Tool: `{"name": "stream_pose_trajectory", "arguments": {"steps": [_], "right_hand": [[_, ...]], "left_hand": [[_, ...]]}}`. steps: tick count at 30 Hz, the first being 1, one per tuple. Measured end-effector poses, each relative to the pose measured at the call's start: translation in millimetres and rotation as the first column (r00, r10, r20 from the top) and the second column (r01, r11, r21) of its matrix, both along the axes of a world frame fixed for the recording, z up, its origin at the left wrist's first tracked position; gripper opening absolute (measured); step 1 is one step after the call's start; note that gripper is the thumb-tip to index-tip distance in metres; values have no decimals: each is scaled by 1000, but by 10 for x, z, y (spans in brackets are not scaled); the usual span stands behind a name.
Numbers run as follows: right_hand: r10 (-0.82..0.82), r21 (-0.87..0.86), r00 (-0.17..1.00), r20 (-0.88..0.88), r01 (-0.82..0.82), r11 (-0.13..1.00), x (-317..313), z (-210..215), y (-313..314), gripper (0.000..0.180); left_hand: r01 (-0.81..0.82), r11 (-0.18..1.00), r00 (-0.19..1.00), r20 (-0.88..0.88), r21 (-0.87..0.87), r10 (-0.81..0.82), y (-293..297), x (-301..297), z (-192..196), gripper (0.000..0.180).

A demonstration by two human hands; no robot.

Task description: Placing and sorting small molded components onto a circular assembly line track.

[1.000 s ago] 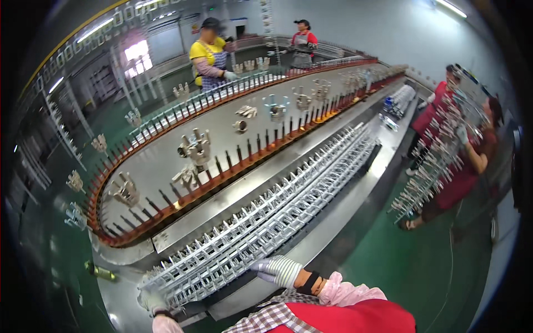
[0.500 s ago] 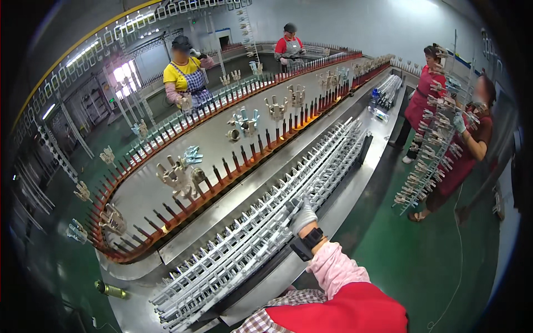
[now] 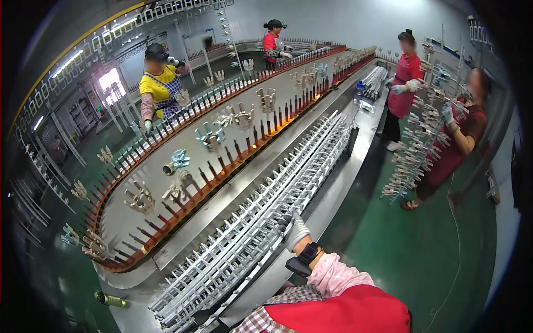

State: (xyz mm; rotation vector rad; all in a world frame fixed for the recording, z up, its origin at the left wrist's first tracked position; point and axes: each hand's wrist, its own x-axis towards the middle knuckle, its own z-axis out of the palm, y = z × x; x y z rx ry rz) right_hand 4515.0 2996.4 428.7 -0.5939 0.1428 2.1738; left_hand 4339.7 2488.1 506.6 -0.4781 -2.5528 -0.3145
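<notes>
My right hand (image 3: 295,231), in a grey-white glove with dark fingertips, rests at the near side of a long stack of silvery metal hanging racks (image 3: 250,222). Its fingers curl over a rod of the closest rack. A black band with a dark box (image 3: 302,260) sits on that wrist, below a pink sleeve (image 3: 338,271). The racks carry rows of short prongs and lie lengthwise on a steel bench (image 3: 355,161). I do not see my left hand; a small dark shape by the racks' near end is too unclear to name.
Beyond the racks runs a looped conveyor (image 3: 183,213) with upright dark spindles and pronged metal parts. A yellow-green bottle (image 3: 111,300) is at the lower left. Two people stand right, one holding a loaded rack (image 3: 416,144); a yellow-shirted person (image 3: 161,86) and another stand behind the conveyor.
My right hand has shifted slightly left and down along the racks. The conveyor's parts have moved along. At the right, the person in red now stands more upright, apart from the loaded rack.
</notes>
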Motion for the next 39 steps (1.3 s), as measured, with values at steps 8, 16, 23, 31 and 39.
{"name": "stream_pose_trajectory", "arguments": {"steps": [8,16,23,31,39], "right_hand": [[61,-28,992,110,-58,998,301,137,65,27],[34,-89,995,94,-26,996,511,41,485,30],[122,47,993,2,-122,991,593,-129,901,36],[191,191,980,62,-200,961,938,-291,1493,48],[-880,870,125,459,-265,416,1427,162,1980,33]], "left_hand": [[-49,997,998,25,-56,51,210,294,203,36],[-169,979,952,276,118,131,844,729,687,37],[-109,876,935,347,470,-70,1363,713,705,36],[-195,851,900,434,488,-43,1870,698,392,39],[-68,636,969,203,769,-142,1758,316,-382,18]]}}
